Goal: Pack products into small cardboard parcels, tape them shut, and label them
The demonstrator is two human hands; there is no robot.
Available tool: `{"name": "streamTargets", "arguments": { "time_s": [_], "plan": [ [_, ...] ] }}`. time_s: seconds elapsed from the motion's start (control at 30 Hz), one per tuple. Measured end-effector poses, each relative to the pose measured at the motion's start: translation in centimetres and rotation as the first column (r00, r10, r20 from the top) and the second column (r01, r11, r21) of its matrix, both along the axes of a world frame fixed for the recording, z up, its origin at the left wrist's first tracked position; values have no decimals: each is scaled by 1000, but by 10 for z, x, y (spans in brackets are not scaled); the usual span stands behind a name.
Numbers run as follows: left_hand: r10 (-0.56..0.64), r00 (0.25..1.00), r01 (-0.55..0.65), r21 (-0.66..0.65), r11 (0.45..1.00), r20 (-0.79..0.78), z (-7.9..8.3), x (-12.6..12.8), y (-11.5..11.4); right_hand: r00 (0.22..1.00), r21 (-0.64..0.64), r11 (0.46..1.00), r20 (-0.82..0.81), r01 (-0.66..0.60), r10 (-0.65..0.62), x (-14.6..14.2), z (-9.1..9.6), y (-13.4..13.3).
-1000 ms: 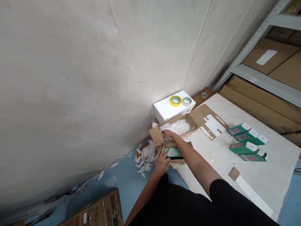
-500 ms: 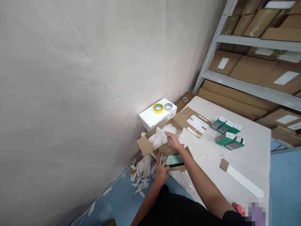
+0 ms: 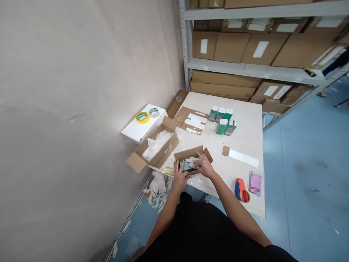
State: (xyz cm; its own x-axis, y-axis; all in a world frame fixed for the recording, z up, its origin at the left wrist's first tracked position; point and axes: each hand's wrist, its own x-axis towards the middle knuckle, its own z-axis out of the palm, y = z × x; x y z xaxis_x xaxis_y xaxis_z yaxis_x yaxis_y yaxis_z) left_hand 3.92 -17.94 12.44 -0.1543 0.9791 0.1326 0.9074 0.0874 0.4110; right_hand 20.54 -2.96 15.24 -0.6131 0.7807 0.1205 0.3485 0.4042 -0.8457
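Observation:
An open cardboard box (image 3: 188, 152) sits at the near edge of the white table, its flaps up. Inside it lies a green box (image 3: 186, 166). My left hand (image 3: 180, 179) rests at the box's left end, fingers stretched out over the near side and touching the green box. A crumpled piece of white packing paper (image 3: 192, 161) is gripped in my right hand (image 3: 205, 166), which is inside the right half of the box. Left of it stands a longer open carton (image 3: 166, 149) with white paper (image 3: 156, 145) in it.
Several green boxes (image 3: 222, 122) stand on the table (image 3: 245, 112) behind a flattened carton (image 3: 180, 117). Tape rolls (image 3: 143, 117) lie on a white box (image 3: 131, 131). A red and blue tape dispenser (image 3: 241, 190) is at right. Shelves (image 3: 223, 67) hold cartons.
My right hand has moved from the longer carton into the nearer box, bringing white paper with it. My left hand stays at the box. The view has turned to the right.

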Motion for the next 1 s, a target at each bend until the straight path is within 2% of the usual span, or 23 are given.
{"name": "streamTargets", "arguments": {
  "time_s": [0.13,0.3,0.47,0.63,0.73,0.8,0.9,0.93,1.0],
  "plan": [
    [-70,997,70,-4,998,15,-1,36,17,995,-19,994,-9,104,-104,56,-13,-10],
    [-154,988,154,4,988,9,-7,72,36,959,-1,960,-37,280,-280,112,-16,-6],
    [-298,955,298,-12,955,3,-19,80,73,895,2,895,-39,446,-445,143,-19,-4],
    [-433,900,435,-72,897,48,-39,78,120,845,-26,845,-3,534,-535,154,-21,-10],
    [-392,915,403,-148,903,97,-56,74,132,812,-54,810,38,583,-582,151,-26,-13],
    [-346,929,367,-201,908,131,-66,67,132,793,-76,789,61,609,-606,145,-32,-16],
    [-296,937,330,-191,925,187,-78,51,127,757,-95,751,72,654,-650,136,-46,-18],
    [-244,947,283,-183,942,208,-82,43,125,738,-103,731,73,674,-671,134,-51,-19],
    [-42,967,101,-225,969,252,-89,26,122,682,-133,670,81,730,-727,133,-61,-19]
  ]
}}
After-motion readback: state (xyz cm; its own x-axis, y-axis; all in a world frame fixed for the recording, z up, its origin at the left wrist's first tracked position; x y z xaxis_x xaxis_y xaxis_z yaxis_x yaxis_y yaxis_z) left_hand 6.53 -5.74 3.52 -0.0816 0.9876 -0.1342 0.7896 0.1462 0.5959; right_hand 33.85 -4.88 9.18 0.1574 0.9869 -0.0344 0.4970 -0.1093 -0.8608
